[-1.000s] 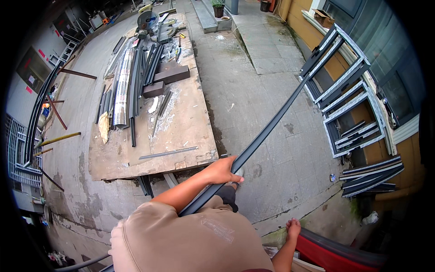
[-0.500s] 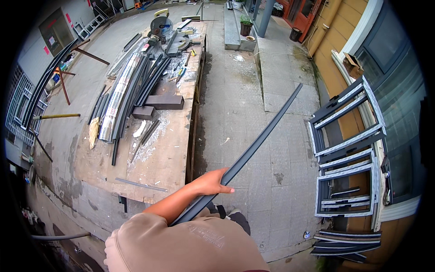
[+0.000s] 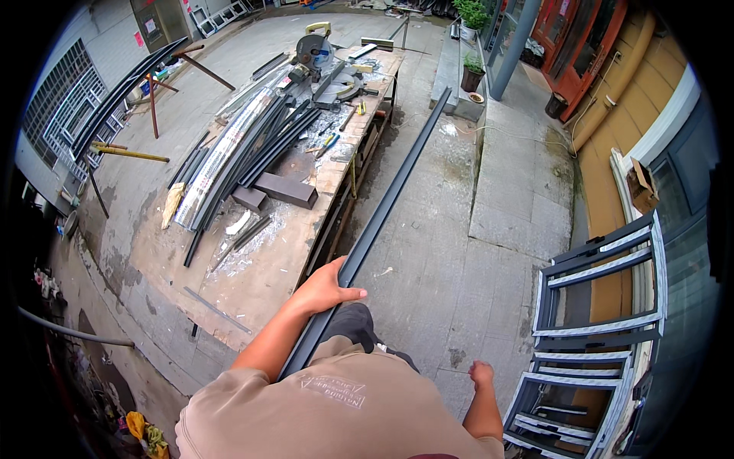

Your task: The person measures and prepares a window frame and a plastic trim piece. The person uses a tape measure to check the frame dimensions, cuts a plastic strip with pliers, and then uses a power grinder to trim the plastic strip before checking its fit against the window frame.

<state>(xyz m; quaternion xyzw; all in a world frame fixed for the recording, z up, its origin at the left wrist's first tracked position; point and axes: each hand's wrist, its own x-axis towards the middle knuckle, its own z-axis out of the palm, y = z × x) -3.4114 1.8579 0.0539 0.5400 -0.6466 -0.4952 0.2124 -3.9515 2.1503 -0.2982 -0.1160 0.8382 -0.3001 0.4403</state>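
Observation:
A long dark grey channel-shaped profile (image 3: 397, 185) slants from beside my torso forward and to the right. My left hand (image 3: 319, 289) is closed around its lower part, thumb lying across the top. The near end is hidden behind my shirt and arm. My right hand (image 3: 481, 372) hangs low at my right side, its fingers curled in, with nothing visible in it. Left of the profile stands a long wooden workbench (image 3: 260, 287), carrying a mitre saw (image 3: 315, 53) and a bundle of dark profiles (image 3: 256, 149).
Dark window frames (image 3: 600, 279) with pale strips lean along the wall at right. A stone step (image 3: 512, 195) edges the walkway, with a potted plant (image 3: 472, 75) near its far end. On the left, a rack (image 3: 153, 107) holds long dark bars.
The profile has swung left and points more forward, still in my left hand. My right hand has come into view at lower right. The view has shifted, and the bench appears farther forward.

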